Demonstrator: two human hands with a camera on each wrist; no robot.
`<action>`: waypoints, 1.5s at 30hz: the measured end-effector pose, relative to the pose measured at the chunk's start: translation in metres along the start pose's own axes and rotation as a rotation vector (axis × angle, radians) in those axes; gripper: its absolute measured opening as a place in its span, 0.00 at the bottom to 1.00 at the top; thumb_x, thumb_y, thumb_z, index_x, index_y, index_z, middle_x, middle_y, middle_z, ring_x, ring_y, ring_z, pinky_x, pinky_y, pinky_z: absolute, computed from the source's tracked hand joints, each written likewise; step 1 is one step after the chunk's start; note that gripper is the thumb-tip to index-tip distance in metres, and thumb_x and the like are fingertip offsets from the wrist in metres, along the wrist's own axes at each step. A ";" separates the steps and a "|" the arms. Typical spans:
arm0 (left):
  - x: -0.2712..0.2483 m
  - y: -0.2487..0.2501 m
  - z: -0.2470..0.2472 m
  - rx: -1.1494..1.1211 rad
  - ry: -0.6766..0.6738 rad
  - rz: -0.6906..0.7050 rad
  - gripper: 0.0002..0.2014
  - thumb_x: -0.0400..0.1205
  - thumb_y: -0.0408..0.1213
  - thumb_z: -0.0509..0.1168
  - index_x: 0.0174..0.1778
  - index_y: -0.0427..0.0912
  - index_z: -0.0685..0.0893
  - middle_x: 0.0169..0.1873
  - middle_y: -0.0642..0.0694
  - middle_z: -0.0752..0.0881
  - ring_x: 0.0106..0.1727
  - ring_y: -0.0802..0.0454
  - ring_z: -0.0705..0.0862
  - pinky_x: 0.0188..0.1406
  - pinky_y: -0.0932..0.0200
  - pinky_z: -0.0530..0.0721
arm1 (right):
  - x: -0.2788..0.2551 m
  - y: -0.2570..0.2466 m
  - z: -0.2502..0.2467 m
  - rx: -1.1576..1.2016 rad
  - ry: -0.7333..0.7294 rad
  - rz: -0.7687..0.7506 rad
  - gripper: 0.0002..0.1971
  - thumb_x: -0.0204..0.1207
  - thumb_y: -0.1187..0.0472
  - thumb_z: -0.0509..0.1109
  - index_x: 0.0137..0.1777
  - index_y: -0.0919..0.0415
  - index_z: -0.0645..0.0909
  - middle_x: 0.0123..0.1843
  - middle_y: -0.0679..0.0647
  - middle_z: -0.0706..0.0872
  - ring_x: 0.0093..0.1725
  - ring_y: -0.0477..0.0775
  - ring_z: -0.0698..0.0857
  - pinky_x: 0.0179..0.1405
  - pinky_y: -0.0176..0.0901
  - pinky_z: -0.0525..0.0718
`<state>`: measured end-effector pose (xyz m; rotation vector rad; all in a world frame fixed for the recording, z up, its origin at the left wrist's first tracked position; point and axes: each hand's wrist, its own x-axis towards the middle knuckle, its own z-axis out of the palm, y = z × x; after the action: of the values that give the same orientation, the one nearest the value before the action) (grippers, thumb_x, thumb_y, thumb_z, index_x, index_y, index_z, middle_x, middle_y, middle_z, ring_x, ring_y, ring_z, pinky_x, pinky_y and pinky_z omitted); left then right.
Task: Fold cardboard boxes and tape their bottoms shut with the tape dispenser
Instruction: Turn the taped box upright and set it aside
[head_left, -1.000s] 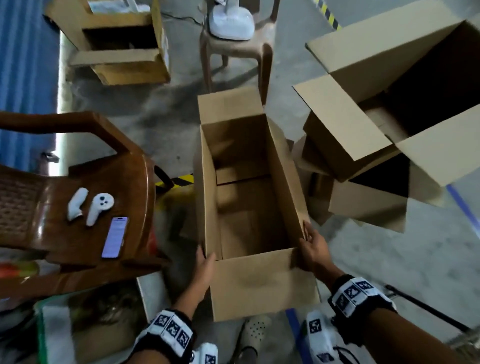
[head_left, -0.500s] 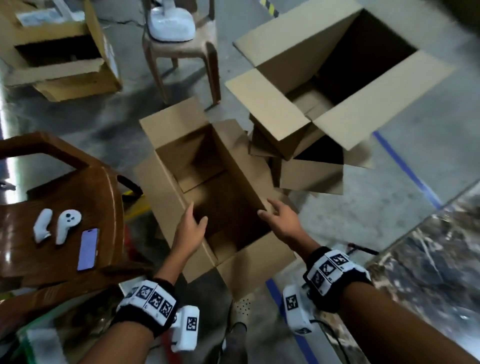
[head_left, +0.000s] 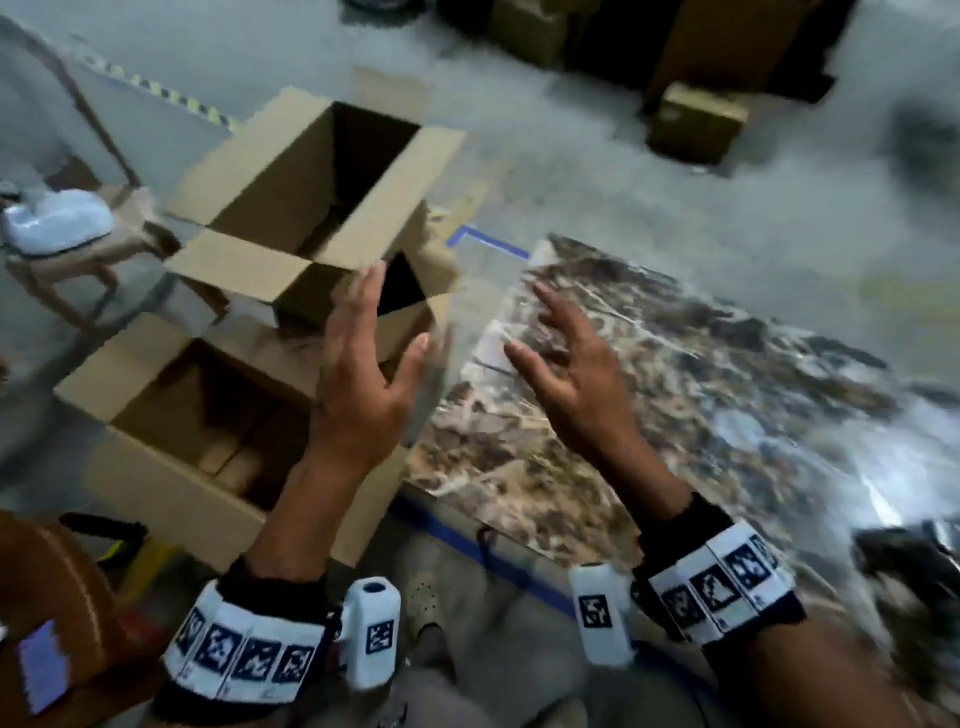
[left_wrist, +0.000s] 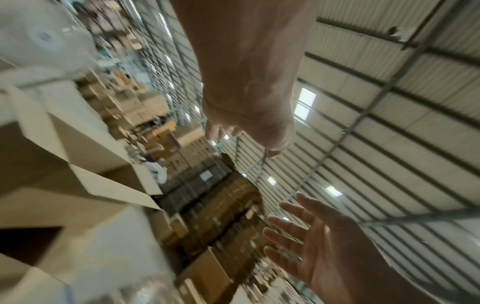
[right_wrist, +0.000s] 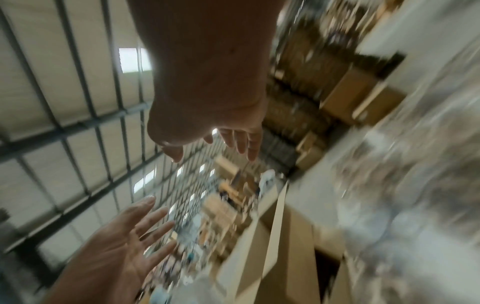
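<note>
The narrow open-topped cardboard box (head_left: 171, 415) stands on the floor at the lower left, with nothing touching it. Behind it a bigger open box (head_left: 311, 208) rests tilted on other cartons. My left hand (head_left: 374, 353) is raised in front of those boxes, fingers straight and spread, empty. My right hand (head_left: 545, 338) hovers over a marble-patterned slab (head_left: 701, 415), also spread and empty. In the blurred left wrist view the left hand (left_wrist: 246, 131) and the right palm (left_wrist: 311, 242) both show bare. In the right wrist view the right hand (right_wrist: 221, 139) holds nothing. No tape dispenser is seen.
A light plastic chair (head_left: 78, 260) carrying a white object (head_left: 57, 223) stands at the left. At the lower left is a brown chair (head_left: 57, 597) with a phone (head_left: 41, 670) on it. A small carton (head_left: 696, 124) and dark stacks sit at the far back.
Both hands let go of the narrow box, which now stands alone on the floor. They lifted and swung right with fingers spread, and the view turned right toward the marble slab.
</note>
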<state>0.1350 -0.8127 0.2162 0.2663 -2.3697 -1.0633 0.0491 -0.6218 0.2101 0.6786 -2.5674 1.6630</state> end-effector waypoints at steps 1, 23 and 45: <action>-0.010 0.030 0.017 -0.025 -0.031 0.050 0.34 0.84 0.52 0.60 0.85 0.44 0.60 0.82 0.42 0.66 0.83 0.50 0.64 0.81 0.54 0.65 | -0.022 0.002 -0.037 -0.010 0.067 0.010 0.34 0.75 0.40 0.69 0.80 0.51 0.71 0.76 0.49 0.77 0.71 0.45 0.79 0.59 0.50 0.87; -0.129 0.283 0.440 -0.058 -0.996 0.449 0.33 0.85 0.49 0.64 0.83 0.41 0.63 0.80 0.38 0.68 0.80 0.42 0.66 0.77 0.48 0.68 | -0.274 0.180 -0.391 -0.252 0.874 0.846 0.20 0.78 0.54 0.72 0.69 0.57 0.80 0.64 0.58 0.86 0.62 0.59 0.84 0.54 0.44 0.80; -0.073 0.021 0.407 0.532 -0.774 -0.275 0.29 0.77 0.51 0.69 0.71 0.38 0.77 0.66 0.33 0.79 0.67 0.34 0.76 0.67 0.43 0.76 | -0.167 0.324 -0.298 -0.205 0.116 1.068 0.24 0.69 0.53 0.78 0.60 0.65 0.79 0.54 0.60 0.86 0.56 0.63 0.86 0.47 0.46 0.80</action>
<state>-0.0216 -0.5117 -0.0218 0.4371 -3.3892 -0.6868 0.0173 -0.1926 0.0195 -0.9424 -3.1145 1.4019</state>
